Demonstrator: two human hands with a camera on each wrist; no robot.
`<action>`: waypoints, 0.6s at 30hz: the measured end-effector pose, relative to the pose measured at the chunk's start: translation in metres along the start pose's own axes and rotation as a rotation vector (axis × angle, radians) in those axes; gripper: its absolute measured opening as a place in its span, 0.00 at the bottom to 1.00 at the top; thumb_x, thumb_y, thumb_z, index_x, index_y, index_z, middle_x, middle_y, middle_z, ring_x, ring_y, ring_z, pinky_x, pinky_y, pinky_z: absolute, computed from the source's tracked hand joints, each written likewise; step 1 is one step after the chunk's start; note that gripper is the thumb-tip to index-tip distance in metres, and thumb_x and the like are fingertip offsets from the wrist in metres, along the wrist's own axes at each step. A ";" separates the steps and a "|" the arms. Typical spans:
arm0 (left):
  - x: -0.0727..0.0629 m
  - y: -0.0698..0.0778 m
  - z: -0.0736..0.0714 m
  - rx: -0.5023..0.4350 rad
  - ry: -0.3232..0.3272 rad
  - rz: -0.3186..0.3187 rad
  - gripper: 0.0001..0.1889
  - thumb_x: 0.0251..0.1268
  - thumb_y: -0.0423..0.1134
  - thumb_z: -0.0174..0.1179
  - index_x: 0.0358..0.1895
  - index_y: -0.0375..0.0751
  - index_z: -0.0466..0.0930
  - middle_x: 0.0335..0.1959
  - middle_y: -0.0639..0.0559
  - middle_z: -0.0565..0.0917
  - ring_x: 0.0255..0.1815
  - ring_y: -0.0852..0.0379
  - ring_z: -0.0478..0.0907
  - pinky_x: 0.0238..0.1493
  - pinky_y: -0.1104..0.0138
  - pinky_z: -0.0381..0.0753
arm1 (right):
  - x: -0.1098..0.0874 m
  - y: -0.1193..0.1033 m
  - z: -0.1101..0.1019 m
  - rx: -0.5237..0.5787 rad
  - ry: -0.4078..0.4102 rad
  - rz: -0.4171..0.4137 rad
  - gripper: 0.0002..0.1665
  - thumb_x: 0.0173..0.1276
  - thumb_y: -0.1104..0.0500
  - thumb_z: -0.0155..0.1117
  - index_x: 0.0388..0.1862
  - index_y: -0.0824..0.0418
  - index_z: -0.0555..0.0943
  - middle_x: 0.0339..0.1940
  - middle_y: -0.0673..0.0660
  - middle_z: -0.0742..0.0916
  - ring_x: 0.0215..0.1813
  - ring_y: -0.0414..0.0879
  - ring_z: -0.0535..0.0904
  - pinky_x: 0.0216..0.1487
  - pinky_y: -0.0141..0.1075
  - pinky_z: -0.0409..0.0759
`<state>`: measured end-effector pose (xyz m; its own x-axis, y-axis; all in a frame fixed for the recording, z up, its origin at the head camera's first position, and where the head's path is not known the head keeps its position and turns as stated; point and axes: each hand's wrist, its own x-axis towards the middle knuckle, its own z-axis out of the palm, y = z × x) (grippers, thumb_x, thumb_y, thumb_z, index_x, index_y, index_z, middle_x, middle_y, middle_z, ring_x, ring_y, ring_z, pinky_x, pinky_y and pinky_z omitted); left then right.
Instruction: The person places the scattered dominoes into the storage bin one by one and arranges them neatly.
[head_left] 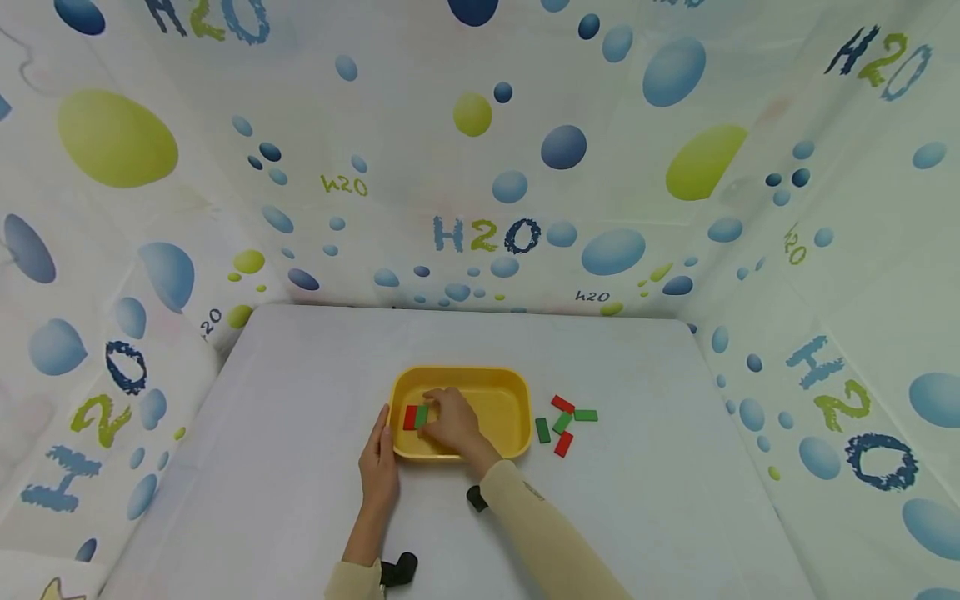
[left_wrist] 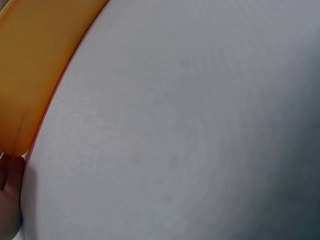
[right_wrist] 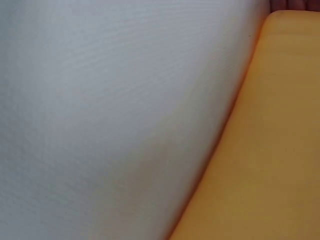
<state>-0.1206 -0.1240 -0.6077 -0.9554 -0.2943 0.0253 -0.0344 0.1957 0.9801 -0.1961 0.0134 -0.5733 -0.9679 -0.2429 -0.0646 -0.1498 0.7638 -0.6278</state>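
A shallow yellow tray (head_left: 501, 417) stands on the white table. Along its left side rests my left hand (head_left: 380, 471), fingers fairly straight against the wall. The left wrist view shows the tray's orange-looking wall (left_wrist: 45, 60) with part of that hand (left_wrist: 9, 205) at its lower end. Inside the tray, at the left, my right hand (head_left: 452, 419) pinches a small green block (head_left: 422, 416) between thumb and fingers. Directly left of it lies a red block (head_left: 409, 417), close against the green one. Only the tray's outer wall (right_wrist: 280, 130) fills the right wrist view's right side.
Right of the tray lie several loose blocks: a red one (head_left: 562, 404), a green one (head_left: 586, 415), another green one (head_left: 562, 423), a dark green one (head_left: 543, 431) and a second red one (head_left: 563, 444). A patterned curtain (head_left: 480, 275) surrounds the table (head_left: 637, 500).
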 end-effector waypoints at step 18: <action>-0.001 -0.002 0.001 0.012 0.006 0.032 0.23 0.81 0.46 0.40 0.74 0.50 0.63 0.75 0.50 0.66 0.76 0.48 0.59 0.64 0.91 0.53 | -0.034 0.013 -0.047 0.301 0.157 -0.072 0.34 0.59 0.56 0.74 0.65 0.59 0.75 0.55 0.63 0.81 0.42 0.47 0.78 0.42 0.31 0.80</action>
<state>-0.1203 -0.1232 -0.6097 -0.9543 -0.2932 0.0578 -0.0073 0.2164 0.9763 -0.1745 0.0596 -0.5432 -0.9798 -0.1769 0.0934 -0.1749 0.5315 -0.8288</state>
